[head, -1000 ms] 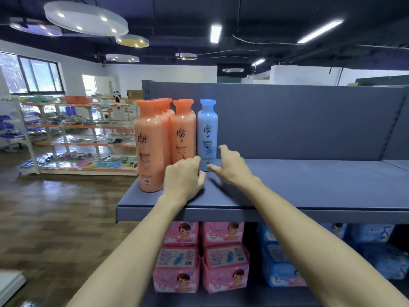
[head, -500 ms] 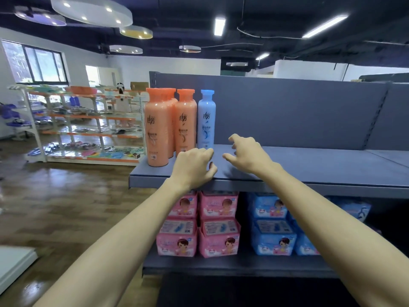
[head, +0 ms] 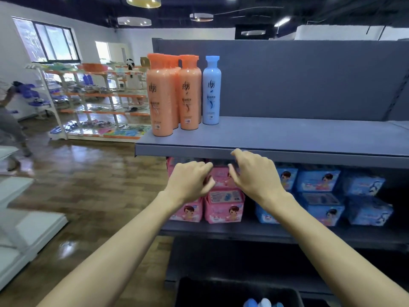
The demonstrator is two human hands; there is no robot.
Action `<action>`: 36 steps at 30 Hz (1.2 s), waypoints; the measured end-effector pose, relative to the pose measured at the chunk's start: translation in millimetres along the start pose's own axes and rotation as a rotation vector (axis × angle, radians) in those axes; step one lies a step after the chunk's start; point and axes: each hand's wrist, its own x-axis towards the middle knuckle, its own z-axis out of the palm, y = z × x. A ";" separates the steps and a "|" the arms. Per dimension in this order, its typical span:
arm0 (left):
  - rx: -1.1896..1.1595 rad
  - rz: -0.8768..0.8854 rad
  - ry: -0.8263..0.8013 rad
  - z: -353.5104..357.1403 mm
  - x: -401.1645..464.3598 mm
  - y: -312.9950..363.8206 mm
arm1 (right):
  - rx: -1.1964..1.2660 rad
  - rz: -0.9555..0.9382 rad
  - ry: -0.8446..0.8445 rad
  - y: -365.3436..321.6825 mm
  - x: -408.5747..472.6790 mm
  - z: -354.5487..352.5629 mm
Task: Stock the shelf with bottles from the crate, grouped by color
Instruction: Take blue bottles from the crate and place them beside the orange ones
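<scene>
Several orange bottles (head: 162, 96) stand grouped at the left end of the grey shelf (head: 287, 138). One light blue bottle (head: 211, 90) stands just right of them. My left hand (head: 190, 181) and my right hand (head: 254, 173) hover side by side below the shelf's front edge, fingers loosely curled, holding nothing. At the bottom edge a dark crate (head: 234, 292) shows blue and white bottle caps (head: 263, 303).
Pink packs (head: 223, 207) and blue packs (head: 321, 196) fill the lower shelf. White shelving (head: 20, 218) stands at the left. A person (head: 11, 125) moves at the far left, and an orange-trimmed rack (head: 97, 103) stands behind on the wooden floor.
Both hands have pulled back from the shelf top and dropped below its front edge. The view has backed away and tilted down, bringing the crate into sight.
</scene>
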 end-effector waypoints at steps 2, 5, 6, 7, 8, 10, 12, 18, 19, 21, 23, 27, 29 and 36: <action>-0.004 -0.005 -0.042 6.5 -8.1 3.2 | 0.002 0.001 -0.057 -0.8 -11.5 11.5; -0.019 -0.025 -0.118 17.7 -20.5 10.0 | 0.015 0.000 -0.130 3.7 -27.1 28.4; -0.029 -0.026 -0.145 22.1 -25.2 13.0 | 0.012 -0.006 -0.148 5.4 -32.4 33.7; -0.047 -0.026 -0.171 26.1 -30.1 16.4 | 0.006 -0.010 -0.164 7.5 -37.4 39.0; -0.071 -0.031 -0.195 30.6 -35.4 20.0 | 0.005 -0.009 -0.179 9.3 -42.3 44.1; -0.113 -0.054 -0.238 39.3 -47.1 28.4 | 0.019 0.002 -0.205 13.0 -52.1 54.4; -0.143 -0.080 -0.272 48.7 -60.1 38.8 | 0.033 0.016 -0.238 15.6 -64.3 67.4; -0.227 -0.156 -0.395 78.9 -102.8 73.9 | 0.070 0.039 -0.383 20.1 -114.7 115.1; -0.231 -0.162 -0.426 84.9 -111.8 79.9 | 0.078 0.048 -0.409 20.9 -124.5 122.9; -0.232 -0.178 -0.502 98.4 -130.8 91.5 | 0.093 0.073 -0.456 22.3 -145.4 138.9; -0.225 -0.195 -0.586 111.8 -149.1 103.7 | 0.094 0.099 -0.509 23.6 -167.7 153.8; -0.233 -0.213 -0.734 134.0 -186.5 133.4 | 0.113 0.148 -0.603 28.2 -214.6 176.0; -0.263 -0.232 -0.790 144.7 -207.2 150.0 | 0.128 0.180 -0.649 30.9 -240.3 184.0; -0.369 -0.304 -1.051 170.5 -280.9 203.5 | 0.156 0.236 -0.905 23.9 -327.3 218.6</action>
